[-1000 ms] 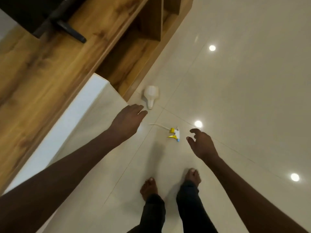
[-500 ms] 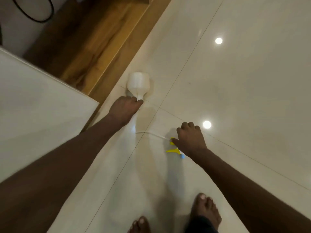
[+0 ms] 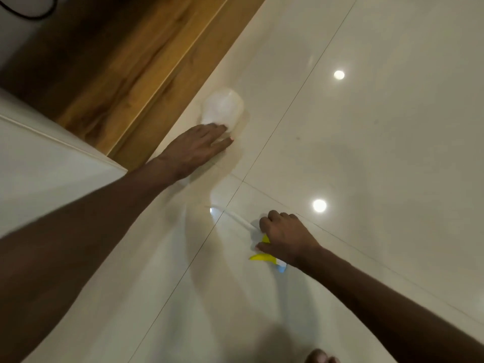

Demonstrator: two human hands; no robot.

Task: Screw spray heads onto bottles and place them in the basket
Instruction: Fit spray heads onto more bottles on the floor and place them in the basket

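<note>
A translucent white bottle [image 3: 222, 107] lies on its side on the glossy floor beside the wooden cabinet base. My left hand [image 3: 195, 149] covers the bottle's neck end, fingers wrapped over it. A spray head [image 3: 264, 254] with a yellow trigger, a blue nozzle tip and a long clear dip tube lies on the floor to the right. My right hand [image 3: 284, 238] curls its fingers down around the spray head's body. The tube sticks out to the left of that hand. No basket is in view.
A wooden cabinet base [image 3: 136, 74] runs diagonally along the upper left. A white panel [image 3: 39, 158] stands at the left edge. Ceiling lights reflect on the cream floor tiles [image 3: 379, 153]. My toes [image 3: 320, 357] show at the bottom edge.
Both hands have come down from above the floor: the left reached the bottle's neck, the right closed over the spray head. The view has dropped closer to the floor.
</note>
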